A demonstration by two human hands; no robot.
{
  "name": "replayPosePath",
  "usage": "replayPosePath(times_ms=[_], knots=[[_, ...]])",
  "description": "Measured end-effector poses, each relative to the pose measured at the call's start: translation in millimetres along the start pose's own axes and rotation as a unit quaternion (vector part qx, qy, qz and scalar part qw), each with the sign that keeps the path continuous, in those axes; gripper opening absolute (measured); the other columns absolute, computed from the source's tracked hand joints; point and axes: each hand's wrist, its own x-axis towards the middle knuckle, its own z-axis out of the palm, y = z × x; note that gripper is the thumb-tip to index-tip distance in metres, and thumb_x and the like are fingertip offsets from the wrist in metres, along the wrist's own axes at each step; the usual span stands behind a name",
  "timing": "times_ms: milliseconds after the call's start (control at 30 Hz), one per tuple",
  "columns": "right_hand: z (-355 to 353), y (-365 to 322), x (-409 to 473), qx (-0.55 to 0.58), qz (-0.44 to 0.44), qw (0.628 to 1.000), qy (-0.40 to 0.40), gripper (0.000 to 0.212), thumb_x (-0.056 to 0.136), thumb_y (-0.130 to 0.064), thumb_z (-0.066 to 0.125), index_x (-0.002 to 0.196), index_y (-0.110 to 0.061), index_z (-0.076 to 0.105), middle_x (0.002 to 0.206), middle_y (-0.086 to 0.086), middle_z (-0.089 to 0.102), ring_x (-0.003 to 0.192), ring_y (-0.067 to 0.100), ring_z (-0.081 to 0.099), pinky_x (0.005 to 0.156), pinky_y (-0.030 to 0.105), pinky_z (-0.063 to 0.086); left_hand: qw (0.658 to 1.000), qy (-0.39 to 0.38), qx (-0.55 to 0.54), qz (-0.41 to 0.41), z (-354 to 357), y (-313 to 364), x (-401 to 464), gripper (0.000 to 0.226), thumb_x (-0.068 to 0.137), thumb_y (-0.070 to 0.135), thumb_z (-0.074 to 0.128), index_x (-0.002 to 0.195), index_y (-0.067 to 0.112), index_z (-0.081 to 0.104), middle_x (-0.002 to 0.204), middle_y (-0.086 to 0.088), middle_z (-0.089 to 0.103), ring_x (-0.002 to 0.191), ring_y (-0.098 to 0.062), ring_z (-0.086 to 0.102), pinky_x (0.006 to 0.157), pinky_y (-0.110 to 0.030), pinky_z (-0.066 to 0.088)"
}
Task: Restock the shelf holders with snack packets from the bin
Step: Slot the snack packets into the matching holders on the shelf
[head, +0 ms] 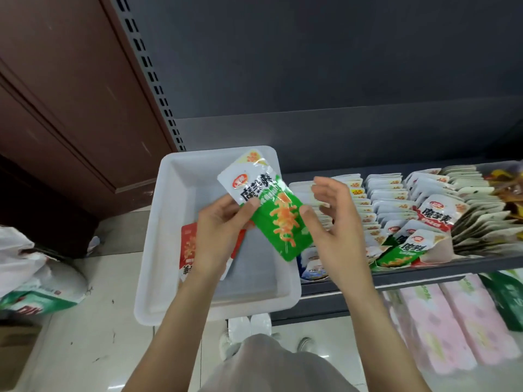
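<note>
A: What did we see, from big to small?
B: We saw the shelf (396,274) with rows of packets (396,210), the white bin (169,193) beside it, a red packet (188,244) inside.
A: And our hands?
B: Our left hand (218,236) pinched the green packet (271,210) above the bin; our right hand (336,222) touched its edge, fingers relaxed.

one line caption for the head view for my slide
Left hand holds a green snack packet over the white bin, right hand open beside it.
</note>
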Motion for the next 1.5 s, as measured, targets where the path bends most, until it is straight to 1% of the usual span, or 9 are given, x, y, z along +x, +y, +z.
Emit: replayPosePath(times_ms=[167, 267, 400, 567, 667, 1000, 1200, 1300, 1500], knots=[[-48.2, -3.3, 1.5, -0.006, 0.029, 0.999, -0.022, 0.059, 0.084, -0.024, 0.069, 0.132, -0.037, 0.039, 0.097, -0.016, 0.062, 0.089, 0.0, 0.059, 0.072, 0.011, 0.044, 0.983, -0.128, 0.107, 0.079, 37.6, 4.9, -4.3, 0.02, 0.077, 0.028, 0.07, 0.083, 0.009, 0.072, 0.073, -0.011, 0.071, 0.069, -0.03, 0.066, 0.066, -0.041, 0.053], [-91.4, 3.8, -2.8, -0.033, 0.015, 0.999, -0.031, 0.046, 0.082, -0.018, 0.072, 0.119, -0.036, 0.052, 0.069, -0.02, 0.064, 0.07, 0.001, 0.06, 0.066, 0.015, 0.045, 0.96, -0.194, 0.159, 0.126, 72.3, 4.4, -11.3, 0.019, 0.077, 0.031, 0.07, 0.081, 0.012, 0.072, 0.071, 0.001, 0.071, 0.068, -0.015, 0.067, 0.065, -0.03, 0.052], [-155.0, 18.1, -18.1, -0.003, -0.01, 0.997, 0.077, 0.023, 0.081, -0.015, 0.073, 0.091, -0.032, 0.062, 0.085, -0.018, 0.071, 0.076, 0.002, 0.066, 0.062, 0.017, 0.051, 0.94, -0.209, 0.209, 0.171, 118.5, -7.6, -18.6, 0.01, 0.083, 0.022, 0.07, 0.093, 0.023, 0.071, 0.086, 0.014, 0.071, 0.081, 0.004, 0.064, 0.076, -0.014, 0.048], [-208.2, 65.7, -25.7, 0.027, 0.018, 0.988, 0.152, 0.028, 0.086, -0.004, 0.063, 0.093, -0.032, 0.062, 0.084, -0.016, 0.072, 0.079, 0.003, 0.066, 0.072, 0.022, 0.054, 0.824, -0.214, 0.456, 0.26, 156.8, -44.1, -13.8, 0.03, 0.086, 0.033, 0.063, 0.116, 0.027, 0.063, 0.117, 0.007, 0.063, 0.112, -0.016, 0.051, 0.095, -0.031, 0.039], [-210.4, 94.6, -19.3, 0.026, 0.037, 0.991, 0.129, 0.032, 0.087, -0.001, 0.063, 0.093, -0.032, 0.061, 0.081, -0.009, 0.073, 0.077, 0.008, 0.068, 0.07, 0.019, 0.052, 0.797, -0.214, 0.502, 0.259, 171.9, -60.1, -17.4, 0.033, 0.087, 0.031, 0.062, 0.119, 0.024, 0.062, 0.12, 0.005, 0.06, 0.114, -0.018, 0.049, 0.098, -0.036, 0.041], [-191.6, 166.6, -12.2, -0.059, 0.053, 0.995, 0.061, 0.021, 0.088, -0.019, 0.065, 0.109, -0.022, 0.062, 0.109, 0.009, 0.066, 0.096, 0.012, 0.066, 0.079, 0.032, 0.056, 0.796, -0.154, 0.504, 0.298, 179.5, -73.5, -20.6, 0.026, 0.081, 0.033, 0.064, 0.105, 0.023, 0.067, 0.106, 0.004, 0.065, 0.101, -0.019, 0.057, 0.085, -0.04, 0.051], [-197.0, 164.1, -10.5, -0.211, -0.04, 0.976, 0.042, 0.017, 0.089, -0.015, 0.065, 0.106, -0.017, 0.062, 0.101, 0.005, 0.068, 0.089, 0.018, 0.066, 0.07, 0.023, 0.053, 0.787, -0.155, 0.507, 0.316, 187.0, -76.3, -25.4, 0.025, 0.083, 0.032, 0.067, 0.107, 0.024, 0.068, 0.107, 0.006, 0.065, 0.103, -0.017, 0.056, 0.087, -0.039, 0.048], [-183.0, 158.9, -9.1, -0.279, -0.072, 0.957, 0.025, 0.02, 0.084, -0.006, 0.068, 0.102, -0.014, 0.064, 0.094, 0.005, 0.069, 0.09, 0.025, 0.064, 0.074, 0.037, 0.055, 0.777, -0.147, 0.516, 0.329, 192.8, -75.5, -26.6, 0.022, 0.082, 0.03, 0.069, 0.102, 0.022, 0.07, 0.104, 0.006, 0.066, 0.101, -0.018, 0.057, 0.086, -0.038, 0.046], [-176.5, 156.6, -19.0, -0.285, -0.02, 0.955, 0.074, 0.028, 0.079, -0.02, 0.073, 0.103, -0.02, 0.06, 0.099, -0.002, 0.061, 0.095, 0.027, 0.061, 0.06, 0.035, 0.054, 0.804, -0.093, 0.477, 0.344, 188.3, -66.2, -29.5, 0.026, 0.088, 0.037, 0.053, 0.103, 0.023, 0.069, 0.101, 0.006, 0.067, 0.099, -0.014, 0.057, 0.087, -0.034, 0.046]])
